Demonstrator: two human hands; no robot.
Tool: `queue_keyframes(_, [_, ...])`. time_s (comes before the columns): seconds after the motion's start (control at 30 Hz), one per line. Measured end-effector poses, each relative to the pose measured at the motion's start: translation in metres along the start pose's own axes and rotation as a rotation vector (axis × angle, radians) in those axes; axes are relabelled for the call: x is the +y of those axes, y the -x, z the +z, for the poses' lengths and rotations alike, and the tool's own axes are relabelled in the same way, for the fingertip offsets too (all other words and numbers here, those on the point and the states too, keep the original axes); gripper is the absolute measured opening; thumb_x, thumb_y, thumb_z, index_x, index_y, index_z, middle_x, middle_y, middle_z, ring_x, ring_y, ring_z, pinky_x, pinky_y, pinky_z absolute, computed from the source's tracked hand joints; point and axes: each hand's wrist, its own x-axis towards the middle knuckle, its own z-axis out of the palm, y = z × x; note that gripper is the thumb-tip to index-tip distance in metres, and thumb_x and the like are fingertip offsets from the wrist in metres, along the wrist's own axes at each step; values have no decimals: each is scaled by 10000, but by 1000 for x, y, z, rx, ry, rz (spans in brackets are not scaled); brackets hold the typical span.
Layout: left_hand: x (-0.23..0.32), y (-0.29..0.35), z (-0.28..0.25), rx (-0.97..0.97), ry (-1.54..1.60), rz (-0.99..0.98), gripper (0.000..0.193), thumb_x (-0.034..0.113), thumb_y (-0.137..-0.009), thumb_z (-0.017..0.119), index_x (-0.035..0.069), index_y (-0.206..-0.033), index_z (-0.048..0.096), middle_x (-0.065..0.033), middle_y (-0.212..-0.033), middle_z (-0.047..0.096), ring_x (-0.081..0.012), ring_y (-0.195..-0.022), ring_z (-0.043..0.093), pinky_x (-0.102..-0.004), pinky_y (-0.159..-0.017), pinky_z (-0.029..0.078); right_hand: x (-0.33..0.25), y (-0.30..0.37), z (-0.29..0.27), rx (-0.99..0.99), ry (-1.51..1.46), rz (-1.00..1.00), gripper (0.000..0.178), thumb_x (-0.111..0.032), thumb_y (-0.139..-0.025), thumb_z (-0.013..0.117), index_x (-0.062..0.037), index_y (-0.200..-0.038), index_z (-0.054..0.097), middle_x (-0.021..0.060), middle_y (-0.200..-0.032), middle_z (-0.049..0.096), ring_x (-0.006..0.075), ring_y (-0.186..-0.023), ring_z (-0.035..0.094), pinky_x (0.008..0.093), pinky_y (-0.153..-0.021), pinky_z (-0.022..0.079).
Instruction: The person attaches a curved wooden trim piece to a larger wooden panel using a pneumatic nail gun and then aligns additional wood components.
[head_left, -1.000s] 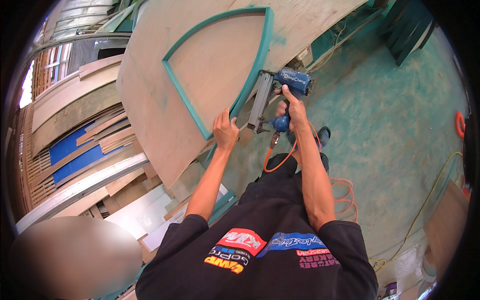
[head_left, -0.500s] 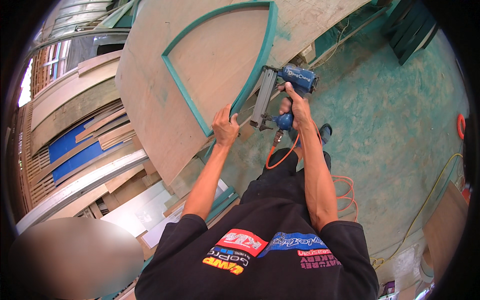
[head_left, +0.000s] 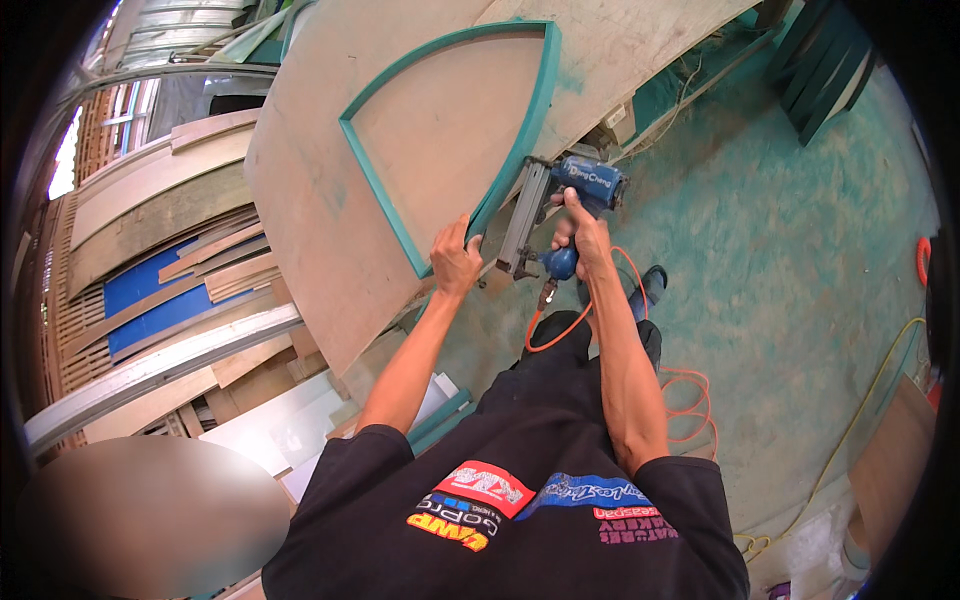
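A teal frame (head_left: 548, 75) with two curved sides meeting a straight one rests on a wooden tabletop (head_left: 310, 250). My left hand (head_left: 457, 260) grips it at the near end of its right curved side, by the table's edge. In my right hand (head_left: 583, 238) is a blue nail gun (head_left: 592, 180), its grey magazine (head_left: 524, 218) angled down towards me. The gun's nose is at the outer face of that curved side; whether they touch I cannot tell. An orange air hose (head_left: 560, 343) hangs from the gun's handle.
Wooden boards and strips (head_left: 215, 255) are stacked at the left, beside a long pale metal bar (head_left: 170, 370). Dark slatted pieces (head_left: 820, 70) stand at the far right. On the teal-stained floor (head_left: 760, 250) lie a coil of orange hose (head_left: 705, 385) and a yellow cord (head_left: 840, 440).
The whole view has shifted a little. Against the frame, the nail gun has come slightly left, nearer my left hand. Both hands keep their hold.
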Motion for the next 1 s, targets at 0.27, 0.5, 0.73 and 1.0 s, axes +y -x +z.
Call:
queue_keyframes(0.27, [13,-20,-2,-10,61,58,492,22,-811,779,-1,-1280,634,-216,-1095,714,-423,-989,669,-496,-852,522,4,1,-5,-33,-75,25,399,-444,-995,703,-63,-1109,674,-51,-586,446,79,-484,466,276,-491,450])
queue_keyframes(0.5, [20,-42,-2,-21,137,93,457,29,-823,769,-15,-1261,647,-229,-1087,711,-427,-982,674,-494,-853,524,18,2,-4,-30,-69,-61,413,-448,-991,708,-57,-1121,671,-54,-586,444,76,-481,461,273,-491,449])
queue_keyframes(0.73, [23,-55,-4,2,195,147,412,33,-820,767,-34,-1215,673,-243,-1068,713,-429,-947,694,-482,-825,534,34,-8,-14,-48,-17,-203,428,-443,-956,755,-45,-1101,694,-50,-581,460,83,-481,479,278,-494,451])
queue_keyframes(1.0, [22,-57,-7,43,160,207,427,62,-819,787,-61,-1215,686,-254,-1033,725,-399,-891,726,-448,-790,547,49,-25,-26,-94,35,-370,417,-381,-939,791,-7,-1108,717,-40,-575,491,81,-482,480,281,-482,411])
